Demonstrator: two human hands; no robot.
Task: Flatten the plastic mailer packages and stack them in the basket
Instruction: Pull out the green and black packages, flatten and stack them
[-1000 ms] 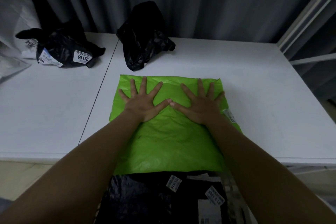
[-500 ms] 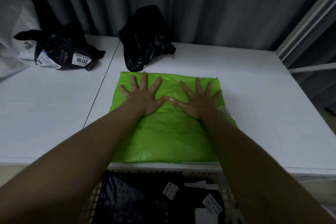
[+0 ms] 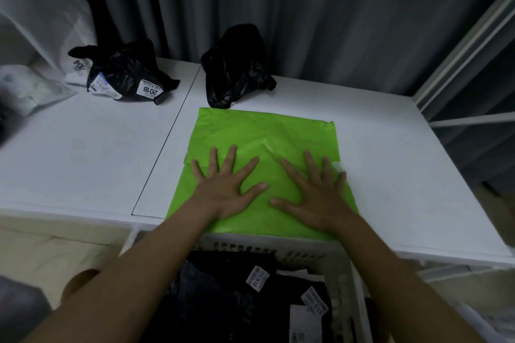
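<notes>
Both of our hands have slid back toward us since a moment ago, from the far part of the green mailer (image 3: 264, 159) down to its near part. From the head view, we see our left hand (image 3: 223, 189) lying flat on the green mailer with its fingers spread wide. Our right hand (image 3: 315, 198) lies flat beside it, fingers spread too. Neither hand grips anything; both just press down on the bag. Our thumbs point at each other with a small gap between them. The green mailer lies smooth on the white table (image 3: 390, 164), and its near edge reaches the table's front edge. Just below that edge sits the white basket (image 3: 278, 248), with black mailers (image 3: 211, 295) and white labels already inside. At the back of the table, a crumpled black bag (image 3: 237, 67) stands just behind the green mailer. To the left, on the next table (image 3: 83, 153), lies another black bag (image 3: 125, 75) with a label that reads 2018. Gray curtains (image 3: 306, 8) hang behind it all.
</notes>
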